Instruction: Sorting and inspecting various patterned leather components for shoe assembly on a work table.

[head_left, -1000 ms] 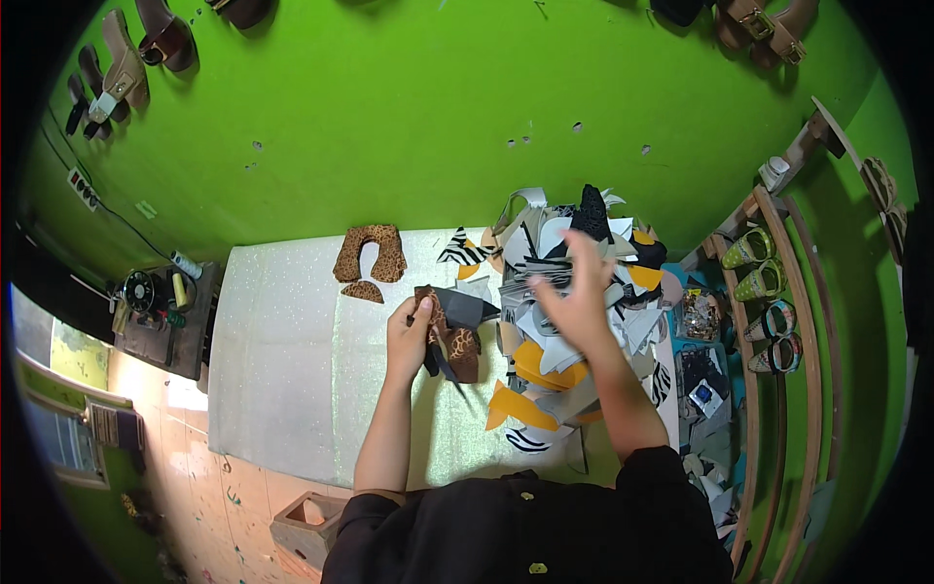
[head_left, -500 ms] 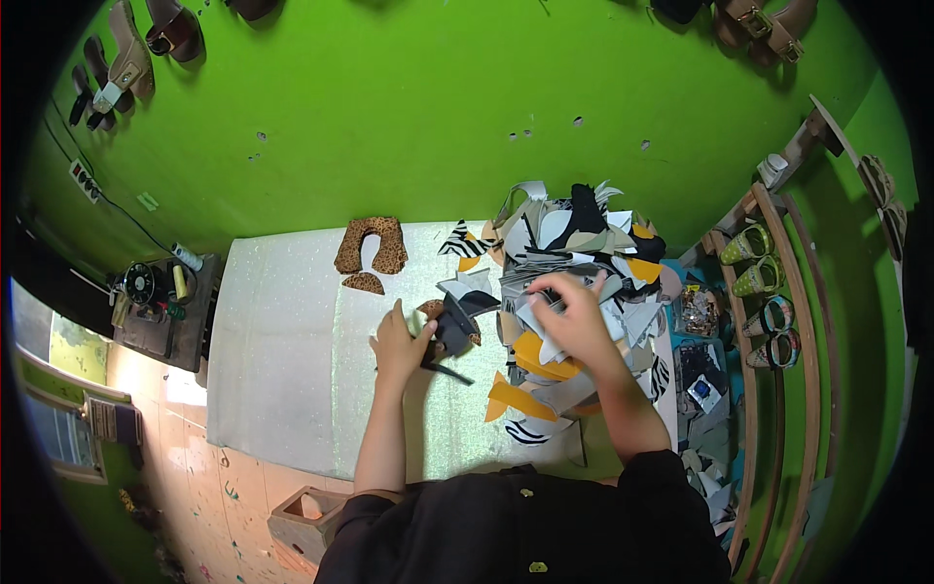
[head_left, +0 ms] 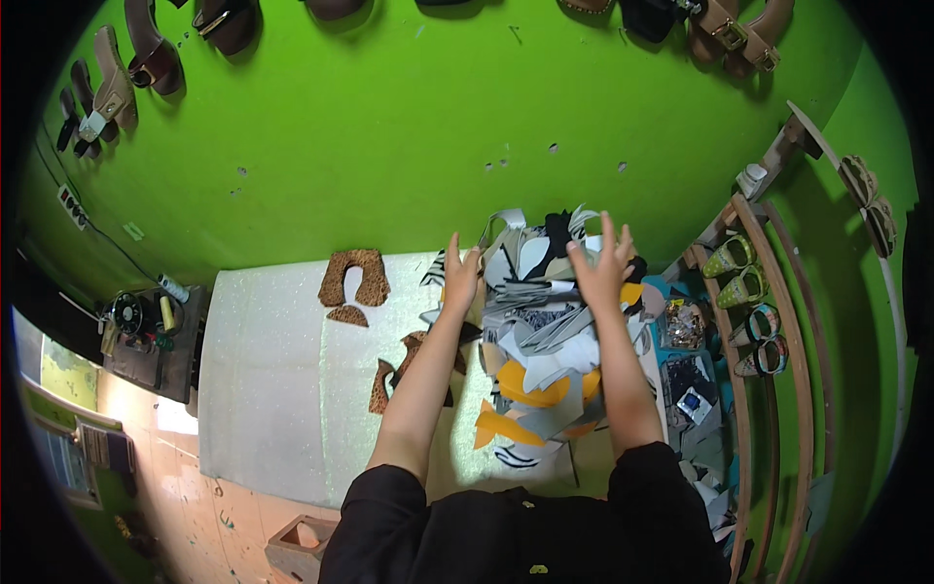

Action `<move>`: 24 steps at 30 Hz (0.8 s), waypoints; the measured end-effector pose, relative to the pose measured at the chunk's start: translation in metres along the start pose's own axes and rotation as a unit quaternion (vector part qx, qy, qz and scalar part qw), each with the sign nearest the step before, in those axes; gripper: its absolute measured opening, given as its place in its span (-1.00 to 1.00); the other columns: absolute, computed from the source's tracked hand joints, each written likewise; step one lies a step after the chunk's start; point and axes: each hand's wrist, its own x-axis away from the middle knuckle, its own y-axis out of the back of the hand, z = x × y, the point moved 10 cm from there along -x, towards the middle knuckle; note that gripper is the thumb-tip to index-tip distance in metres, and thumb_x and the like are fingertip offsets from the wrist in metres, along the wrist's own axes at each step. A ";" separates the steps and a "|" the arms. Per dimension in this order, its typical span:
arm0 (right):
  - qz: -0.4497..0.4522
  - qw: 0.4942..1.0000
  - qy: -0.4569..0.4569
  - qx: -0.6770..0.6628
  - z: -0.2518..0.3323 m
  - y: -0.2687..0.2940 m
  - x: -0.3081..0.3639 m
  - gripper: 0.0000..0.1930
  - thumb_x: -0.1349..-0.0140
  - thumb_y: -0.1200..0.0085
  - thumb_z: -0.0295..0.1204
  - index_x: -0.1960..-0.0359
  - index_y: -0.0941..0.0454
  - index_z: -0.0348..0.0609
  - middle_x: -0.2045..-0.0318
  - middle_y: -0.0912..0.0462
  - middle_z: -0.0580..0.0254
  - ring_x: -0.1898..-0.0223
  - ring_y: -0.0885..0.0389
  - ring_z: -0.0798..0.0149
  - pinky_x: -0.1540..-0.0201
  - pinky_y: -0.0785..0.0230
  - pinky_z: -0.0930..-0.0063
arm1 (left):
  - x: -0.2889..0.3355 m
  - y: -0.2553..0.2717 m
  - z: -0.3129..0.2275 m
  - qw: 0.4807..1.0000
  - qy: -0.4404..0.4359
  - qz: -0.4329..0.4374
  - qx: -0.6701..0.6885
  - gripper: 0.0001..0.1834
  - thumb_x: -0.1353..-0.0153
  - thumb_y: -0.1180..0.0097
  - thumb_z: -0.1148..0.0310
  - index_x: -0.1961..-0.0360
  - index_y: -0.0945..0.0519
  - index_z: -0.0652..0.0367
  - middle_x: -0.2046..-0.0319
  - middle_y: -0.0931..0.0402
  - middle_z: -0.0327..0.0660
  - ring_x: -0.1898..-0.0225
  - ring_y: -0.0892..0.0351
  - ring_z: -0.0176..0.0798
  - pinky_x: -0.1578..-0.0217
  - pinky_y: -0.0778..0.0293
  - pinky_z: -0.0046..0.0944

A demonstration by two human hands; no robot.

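Observation:
Both my hands are at the far part of a heap of cut material scraps (head_left: 545, 336) in grey, white, black, yellow and zebra print. My left hand (head_left: 460, 277) is at the heap's left edge, fingers extended and thumb apart, with nothing visible in it. At the far right of the heap, my right hand (head_left: 603, 268) has its fingers spread and also looks unladen. Leopard-print pieces (head_left: 380, 387) lie beside my left forearm, which partly covers them. Farther left are a U-shaped leopard-print piece (head_left: 336, 280) and a small half-moon piece (head_left: 347, 316).
The heap rests on a white-covered table (head_left: 263, 370) against a green wall (head_left: 389, 146). Sandals (head_left: 156, 63) hang on the wall. At right stand a wooden rack (head_left: 769, 321) with shoes and bins of scraps (head_left: 686, 326). A wooden box (head_left: 297, 545) is near the front edge.
My left hand has left the dark and leopard-print pieces and moved right and away to the heap. My right hand has moved farther away, its fingers now spread. The view has tilted up.

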 end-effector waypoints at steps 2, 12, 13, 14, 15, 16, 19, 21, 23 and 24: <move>0.079 0.995 0.003 0.055 -0.011 -0.039 0.005 -0.34 -0.11 -0.08 -0.06 -0.29 -0.19 0.29 -0.37 0.07 -0.11 -0.37 0.07 -0.17 -0.20 0.36 -0.48 | -0.019 -0.006 0.002 0.999 -0.006 -0.021 -0.033 -0.14 -0.21 -0.08 0.05 -0.31 -0.01 0.43 -0.29 -0.07 0.18 -0.31 -0.10 0.05 -0.24 -0.09 -0.15; 0.154 0.978 -0.051 -0.132 -0.083 -0.077 0.015 -0.61 -0.23 0.27 -0.33 0.00 -0.56 0.13 -0.19 -0.38 0.05 -0.28 -0.21 0.00 -0.24 0.33 -0.36 | 0.066 -0.103 -0.033 0.902 -0.107 0.338 -0.245 -0.61 -0.36 0.22 0.19 -0.08 -0.48 0.09 -0.18 -0.34 -0.05 -0.06 -0.45 0.05 -0.09 -0.34 -0.16; 0.141 0.972 -0.049 -0.179 -0.084 -0.075 0.011 -0.66 -0.25 0.20 -0.22 0.14 -0.62 0.03 -0.06 -0.51 0.10 -0.23 -0.30 0.01 -0.21 0.24 -0.37 | 0.076 -0.104 -0.043 0.901 -0.092 0.357 -0.228 -0.62 -0.35 0.23 0.24 -0.12 -0.45 0.05 -0.23 -0.25 -0.08 -0.09 -0.40 0.07 -0.10 -0.33 -0.14; 0.148 0.971 -0.049 -0.181 -0.070 -0.074 0.007 -0.66 -0.25 0.20 -0.22 0.14 -0.62 0.03 -0.06 -0.51 0.10 -0.23 -0.30 0.01 -0.21 0.24 -0.37 | 0.076 -0.100 -0.038 0.903 -0.085 0.353 -0.230 -0.62 -0.35 0.23 0.24 -0.12 -0.45 0.05 -0.23 -0.25 -0.08 -0.09 -0.40 0.07 -0.10 -0.33 -0.14; 0.193 0.966 -0.084 -0.151 -0.053 -0.078 0.005 -0.65 -0.23 0.15 -0.13 0.18 -0.61 -0.02 0.00 -0.55 0.12 -0.18 -0.34 0.01 -0.18 0.18 -0.40 | 0.078 -0.094 -0.036 0.905 -0.093 0.350 -0.224 -0.61 -0.35 0.22 0.25 -0.14 -0.43 0.05 -0.24 -0.23 -0.06 -0.10 -0.39 0.07 -0.11 -0.32 -0.15; 0.233 0.958 -0.119 -0.116 -0.041 -0.079 0.006 -0.61 -0.21 0.11 -0.05 0.23 -0.59 -0.08 0.07 -0.58 0.14 -0.14 -0.38 0.01 -0.14 0.12 -0.42 | 0.082 -0.092 -0.035 0.906 -0.103 0.350 -0.214 -0.61 -0.35 0.22 0.25 -0.16 -0.40 0.06 -0.25 -0.20 -0.05 -0.12 -0.38 0.06 -0.11 -0.32 -0.15; 0.197 0.976 -0.086 0.034 -0.025 -0.075 0.004 -0.53 -0.05 -0.10 0.04 0.19 -0.49 -0.07 0.10 -0.56 0.22 -0.05 -0.45 0.00 -0.04 -0.05 -0.43 | 0.083 -0.098 -0.031 0.898 -0.093 0.374 -0.210 -0.56 -0.35 0.25 0.24 -0.19 -0.34 0.15 -0.27 -0.16 0.01 -0.20 -0.29 0.05 -0.16 -0.27 -0.13; 0.169 0.984 -0.034 0.038 -0.031 -0.079 0.002 -0.52 0.05 -0.24 -0.09 0.13 -0.42 0.00 0.04 -0.52 0.27 -0.03 -0.45 0.00 0.02 -0.10 -0.43 | 0.085 -0.100 -0.029 0.901 -0.083 0.376 -0.200 -0.56 -0.35 0.26 0.24 -0.20 -0.33 0.14 -0.28 -0.14 0.01 -0.22 -0.26 0.04 -0.17 -0.26 -0.08; 0.163 0.986 -0.022 0.018 -0.038 -0.080 0.005 -0.55 0.05 -0.24 -0.14 0.14 -0.42 0.01 0.05 -0.51 0.28 -0.04 -0.44 0.00 0.01 -0.10 -0.42 | 0.088 -0.102 -0.028 0.888 -0.109 0.361 -0.263 -0.55 -0.35 0.25 0.24 -0.22 -0.30 0.12 -0.29 -0.14 -0.01 -0.25 -0.22 0.03 -0.17 -0.22 0.05; 0.154 0.988 -0.008 -0.007 -0.037 -0.079 0.007 -0.57 0.05 -0.24 -0.18 0.15 -0.42 0.02 0.05 -0.51 0.29 -0.05 -0.44 0.01 0.01 -0.11 -0.42 | 0.089 -0.103 -0.026 0.890 -0.103 0.361 -0.261 -0.55 -0.35 0.25 0.24 -0.22 -0.30 0.12 -0.29 -0.14 -0.01 -0.25 -0.22 0.03 -0.17 -0.22 0.05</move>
